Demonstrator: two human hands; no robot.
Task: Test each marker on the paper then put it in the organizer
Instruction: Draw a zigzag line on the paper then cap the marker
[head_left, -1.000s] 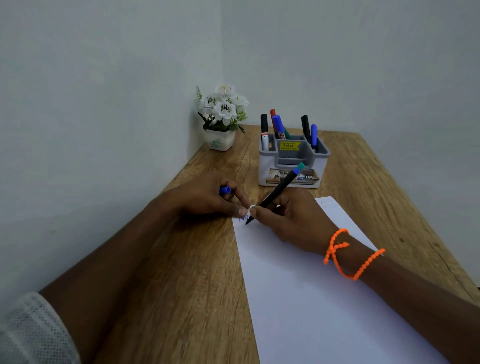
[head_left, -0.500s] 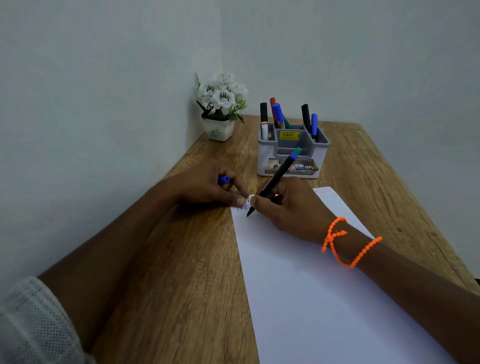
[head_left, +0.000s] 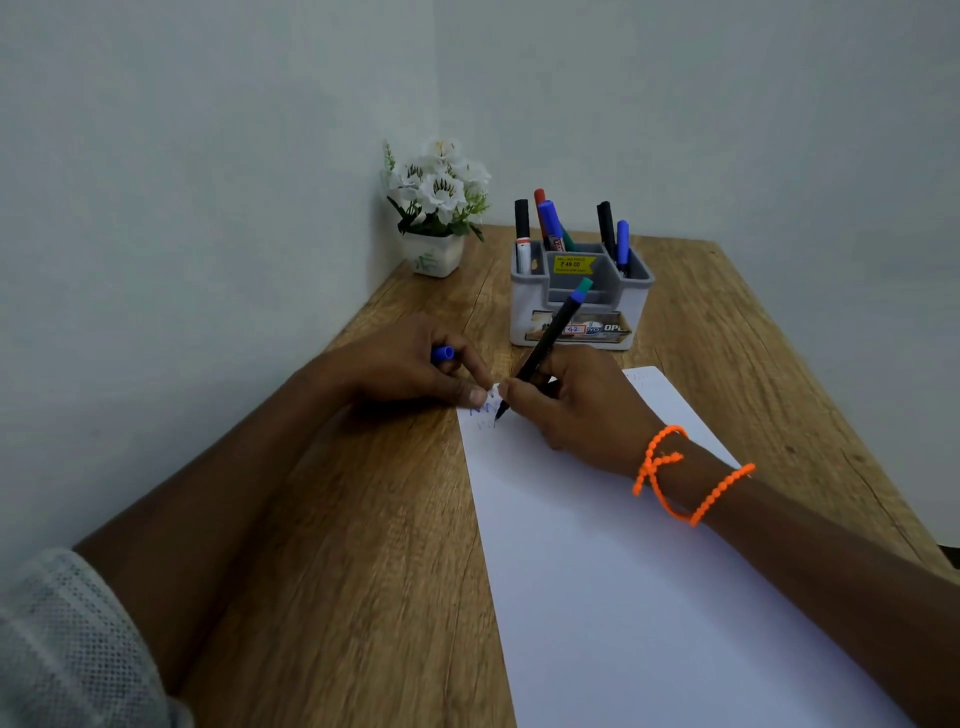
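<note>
Wooden bench (head_left: 363, 545) wedged in wall corner. Paper (head_left: 649, 597) ran off near edge. Right hand (head_left: 576, 405) fingers pinched marker (head_left: 545, 345), tip on paper's far-left corner; left hand (head_left: 410, 366) gripped blue cap (head_left: 442, 354), pinning the corner. Organizer (head_left: 582, 296) just beyond, bare wood to its right. Hands unmoved since earlier.

I read "49 00" on the organizer's (head_left: 530, 306) yellow sticker (head_left: 573, 264); its front label (head_left: 582, 328) shows "42" and "OP".
</note>
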